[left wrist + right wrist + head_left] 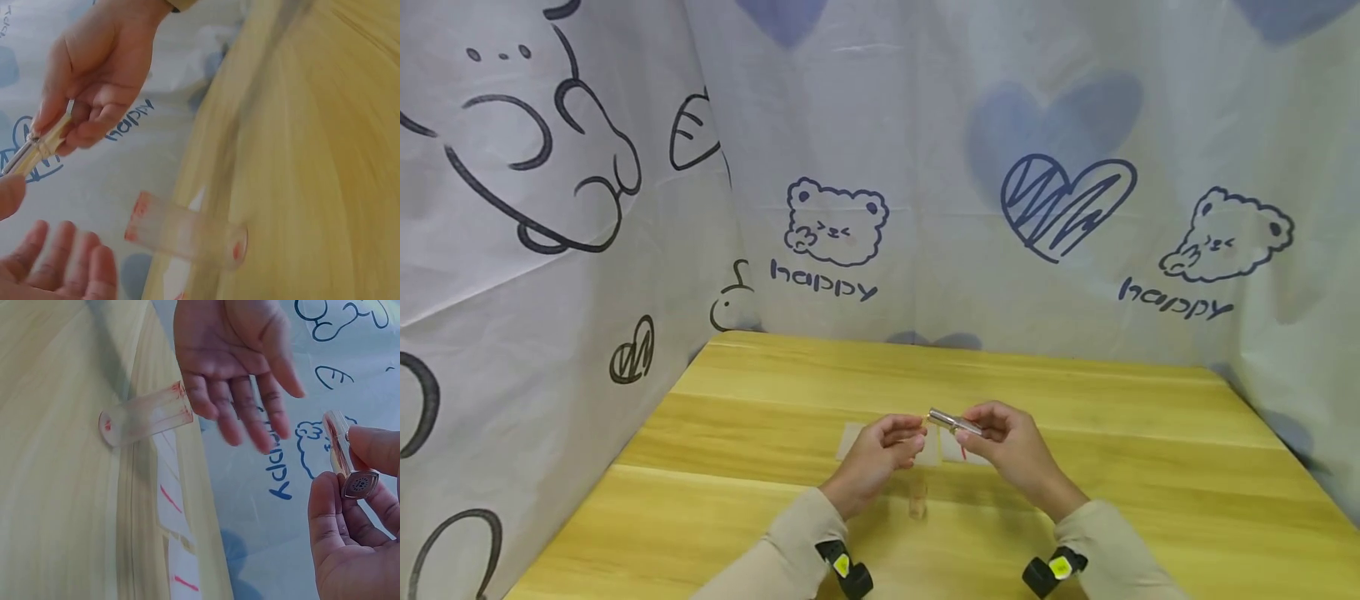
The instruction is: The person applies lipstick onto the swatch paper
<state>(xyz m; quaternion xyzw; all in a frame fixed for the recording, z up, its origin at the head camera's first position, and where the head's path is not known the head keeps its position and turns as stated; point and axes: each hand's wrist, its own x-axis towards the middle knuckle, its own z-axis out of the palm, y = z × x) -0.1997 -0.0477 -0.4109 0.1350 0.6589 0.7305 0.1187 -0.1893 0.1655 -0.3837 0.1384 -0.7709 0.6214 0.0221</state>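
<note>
My right hand [1018,446] pinches a shiny silver and gold lipstick tube [946,418] between thumb and fingers, above the table. In the right wrist view, the squarish end of the lipstick [360,485] faces the camera and bears a small pattern. Beside its far end is my left hand [880,454], fingers relaxed and slightly bent. The right wrist view has the left hand [240,378] with its palm showing and nothing in it. Below the hands, a clear cylindrical container [917,498] with red smears stands upright on the table.
White paper pieces [850,437] lie on the wood-grain table [737,500] behind the clear container. Red strokes mark the papers [172,500] in the right wrist view. A white curtain [925,275] with bear and heart drawings hangs behind and to the left of the table.
</note>
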